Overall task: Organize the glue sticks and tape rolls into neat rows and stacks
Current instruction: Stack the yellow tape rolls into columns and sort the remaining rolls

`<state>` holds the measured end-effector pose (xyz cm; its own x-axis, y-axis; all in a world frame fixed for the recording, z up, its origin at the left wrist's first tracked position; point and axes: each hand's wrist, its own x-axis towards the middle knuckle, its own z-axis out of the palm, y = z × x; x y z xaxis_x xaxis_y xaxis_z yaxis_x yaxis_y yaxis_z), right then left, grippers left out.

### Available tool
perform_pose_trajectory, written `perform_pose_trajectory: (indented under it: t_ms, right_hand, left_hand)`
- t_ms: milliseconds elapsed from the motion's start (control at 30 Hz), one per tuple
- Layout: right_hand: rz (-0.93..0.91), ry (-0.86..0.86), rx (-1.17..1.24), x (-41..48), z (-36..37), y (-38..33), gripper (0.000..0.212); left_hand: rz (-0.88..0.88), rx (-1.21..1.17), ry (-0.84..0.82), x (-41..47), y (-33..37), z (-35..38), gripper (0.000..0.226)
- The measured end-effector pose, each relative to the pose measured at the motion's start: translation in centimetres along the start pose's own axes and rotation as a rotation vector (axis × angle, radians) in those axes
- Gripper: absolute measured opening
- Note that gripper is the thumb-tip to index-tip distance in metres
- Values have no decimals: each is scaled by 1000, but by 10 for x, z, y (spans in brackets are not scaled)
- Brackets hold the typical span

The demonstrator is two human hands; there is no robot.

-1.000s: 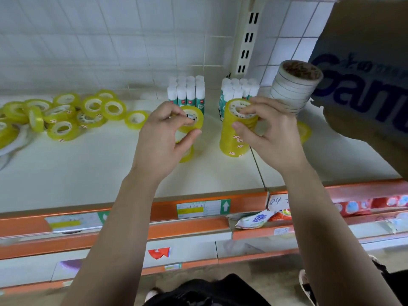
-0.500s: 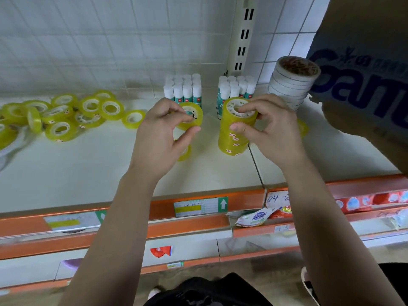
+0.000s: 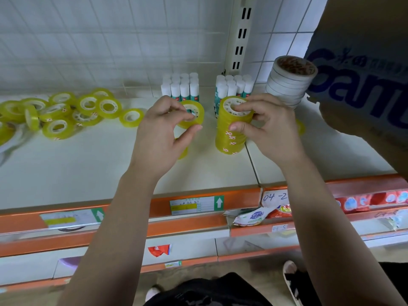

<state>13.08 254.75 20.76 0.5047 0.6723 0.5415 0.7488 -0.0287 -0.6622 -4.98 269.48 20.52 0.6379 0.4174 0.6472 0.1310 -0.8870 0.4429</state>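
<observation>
Tape roll, tilted on edge, pinched by my left hand, just left of the stack. Fingers of my right hand curl round the stack's top. I'd lay the roll flat first.

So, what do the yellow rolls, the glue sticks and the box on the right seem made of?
Yellow rolls: glossy translucent plastic film on white cores, likely plastic; the layers glow yellow-green. Glue sticks: smooth white plastic tubes and caps, with teal printed labels. Box: matte brown cardboard with blue print and a ragged edge.
</observation>
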Motion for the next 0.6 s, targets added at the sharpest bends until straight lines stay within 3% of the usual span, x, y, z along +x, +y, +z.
perform_pose_trajectory:
  t_ms: [300, 467, 600]
  right_hand:
    - [10, -36, 75, -12, -10, -8, 48]
    - [9, 113, 38, -33, -15, 1, 29]
    - [10, 95, -21, -46, -15, 8, 17]
  left_hand:
    - [39, -104, 78, 26, 32, 4, 24]
    - [69, -87, 18, 40, 46, 27, 25]
    - [62, -69, -59, 42, 49, 40, 29]
